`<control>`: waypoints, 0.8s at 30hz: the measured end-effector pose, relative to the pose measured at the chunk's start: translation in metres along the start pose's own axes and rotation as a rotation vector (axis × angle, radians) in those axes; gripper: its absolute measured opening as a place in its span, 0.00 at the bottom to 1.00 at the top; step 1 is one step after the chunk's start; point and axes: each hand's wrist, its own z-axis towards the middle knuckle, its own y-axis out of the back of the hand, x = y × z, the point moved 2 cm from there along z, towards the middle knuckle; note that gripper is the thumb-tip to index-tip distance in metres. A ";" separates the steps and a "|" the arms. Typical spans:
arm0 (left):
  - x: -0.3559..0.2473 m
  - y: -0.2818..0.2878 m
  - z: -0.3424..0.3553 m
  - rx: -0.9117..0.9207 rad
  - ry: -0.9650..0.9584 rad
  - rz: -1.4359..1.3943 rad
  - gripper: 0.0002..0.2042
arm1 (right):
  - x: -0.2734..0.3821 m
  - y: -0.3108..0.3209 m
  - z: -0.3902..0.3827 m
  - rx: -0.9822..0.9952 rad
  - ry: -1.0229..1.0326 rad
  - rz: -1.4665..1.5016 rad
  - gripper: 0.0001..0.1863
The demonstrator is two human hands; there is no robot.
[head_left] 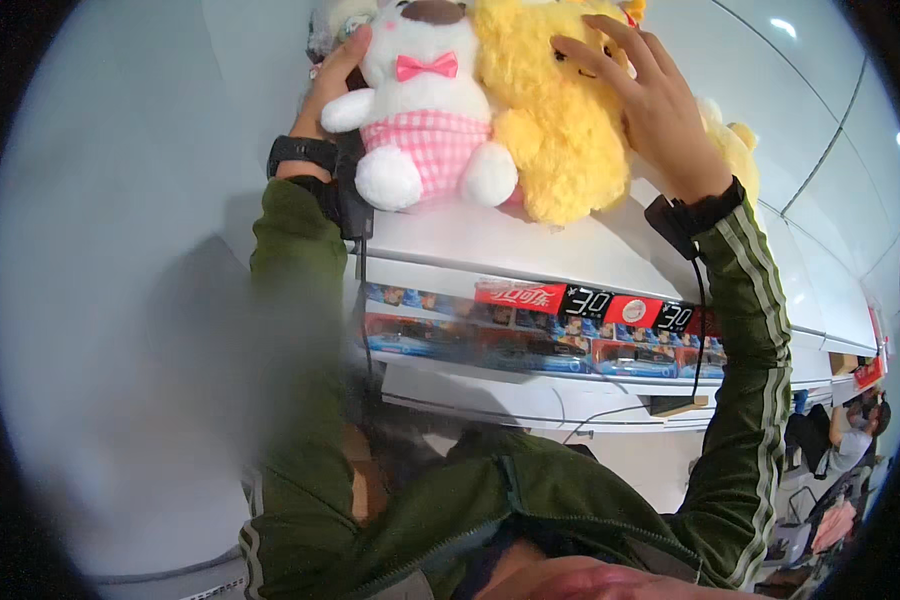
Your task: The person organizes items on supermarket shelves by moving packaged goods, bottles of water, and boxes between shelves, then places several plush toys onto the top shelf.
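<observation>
Near the top, my left hand [340,75] grips the side of a white plush toy [425,140], which has a pink bow and pink checked lower body. My right hand [660,115] is on a fluffy yellow plush toy [535,130], its fingers curved over the face and side. The two toys stand pressed side by side on a white ledge [500,240]. Partly behind my right hand is a paler yellow toy [740,150]; another toy at the top left is mostly hidden. Black devices with cables are strapped to both my wrists.
Below the ledge runs a shelf strip with red and black labels [530,298] and packaged items [630,355]. A pale wall [120,200] fills the left, partly blurred. A seated person [840,440] and a pink item [832,525] are at the lower right.
</observation>
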 end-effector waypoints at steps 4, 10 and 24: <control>0.001 0.017 0.008 -0.053 -0.063 0.036 0.31 | 0.003 0.025 0.001 0.023 -0.040 0.049 0.28; 0.001 0.038 0.018 -0.286 -0.080 0.125 0.35 | -0.022 0.055 -0.011 0.047 -0.222 0.184 0.20; -0.003 0.045 0.018 -0.401 -0.031 0.200 0.40 | -0.148 0.009 -0.149 0.700 -0.746 0.226 0.49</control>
